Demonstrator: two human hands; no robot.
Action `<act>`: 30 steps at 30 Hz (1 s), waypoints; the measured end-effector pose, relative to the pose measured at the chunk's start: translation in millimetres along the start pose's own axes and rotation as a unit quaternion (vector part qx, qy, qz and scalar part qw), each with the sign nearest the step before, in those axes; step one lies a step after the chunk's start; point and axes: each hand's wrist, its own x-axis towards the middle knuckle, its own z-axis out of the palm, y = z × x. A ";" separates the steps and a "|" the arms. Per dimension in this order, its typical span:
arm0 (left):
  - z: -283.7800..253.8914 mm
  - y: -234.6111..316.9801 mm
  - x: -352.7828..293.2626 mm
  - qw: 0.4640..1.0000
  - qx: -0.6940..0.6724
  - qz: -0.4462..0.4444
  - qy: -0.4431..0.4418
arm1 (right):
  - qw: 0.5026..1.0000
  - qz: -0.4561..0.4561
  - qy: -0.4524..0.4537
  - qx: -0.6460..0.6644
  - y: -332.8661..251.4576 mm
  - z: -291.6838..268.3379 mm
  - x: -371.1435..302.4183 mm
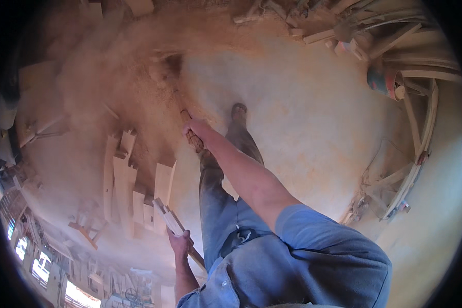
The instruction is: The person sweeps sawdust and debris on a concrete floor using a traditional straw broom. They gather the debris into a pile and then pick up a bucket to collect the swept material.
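My right hand (pixel 196 127) reaches down in front of my left foot, its fingers closed round something mostly hidden by the hand. A thin dark line runs from it toward a dark, blurred patch (pixel 173 64) in the dust, which may be the head of a broom; I cannot make it out surely. Lower left, my left hand (pixel 180 242) is closed round a few narrow wooden strips (pixel 170 215), held slantwise beside my left thigh. Brown sawdust (pixel 151 95) lies on the floor ahead of my right hand, and a haze of dust hangs over the left side.
Several pale boards (pixel 123 179) stand or lie left of my legs. A dark round container (pixel 386 82) lies on its side at the far right, near a curved wooden frame (pixel 421 138). Timber offcuts (pixel 321 36) lie along the far edge. My right foot (pixel 238 110) stands on the pale floor.
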 end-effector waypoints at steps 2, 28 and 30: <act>18.2 32.4 -5.2 1.000 0.000 -0.008 -0.004 | 0.997 -0.037 0.003 -0.063 -19.5 -22.2 -18.9; 95.2 249.8 27.0 0.999 -0.025 0.010 0.019 | 0.994 0.079 0.031 -0.068 -199.9 -42.1 37.7; 90.8 245.4 33.8 0.998 -0.055 0.018 0.040 | 0.990 0.076 0.070 -0.094 -221.9 -31.7 13.8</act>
